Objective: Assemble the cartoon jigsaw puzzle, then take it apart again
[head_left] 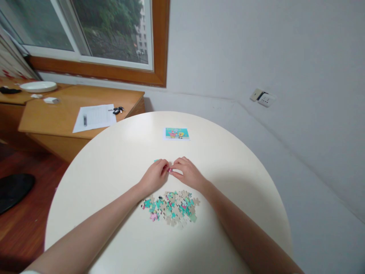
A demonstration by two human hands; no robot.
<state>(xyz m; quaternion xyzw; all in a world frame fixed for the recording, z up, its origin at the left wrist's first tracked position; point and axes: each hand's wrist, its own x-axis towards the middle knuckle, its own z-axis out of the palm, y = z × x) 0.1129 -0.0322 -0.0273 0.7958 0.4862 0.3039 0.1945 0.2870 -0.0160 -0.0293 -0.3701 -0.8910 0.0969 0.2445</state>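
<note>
My left hand and my right hand meet fingertip to fingertip at the middle of a round cream table. Both are curled in a pinch on small puzzle pieces, pink and teal, pressed together between them. A teal bit shows just beyond my left fingers. A loose pile of jigsaw pieces, teal, beige and pink, lies just behind my wrists, nearer to me. A small cartoon reference picture lies flat at the far side of the table.
A wooden desk stands to the left under a window, with a sheet of paper, keys, and a white plate. A wall socket sits on the right wall. A dark object lies on the wooden floor.
</note>
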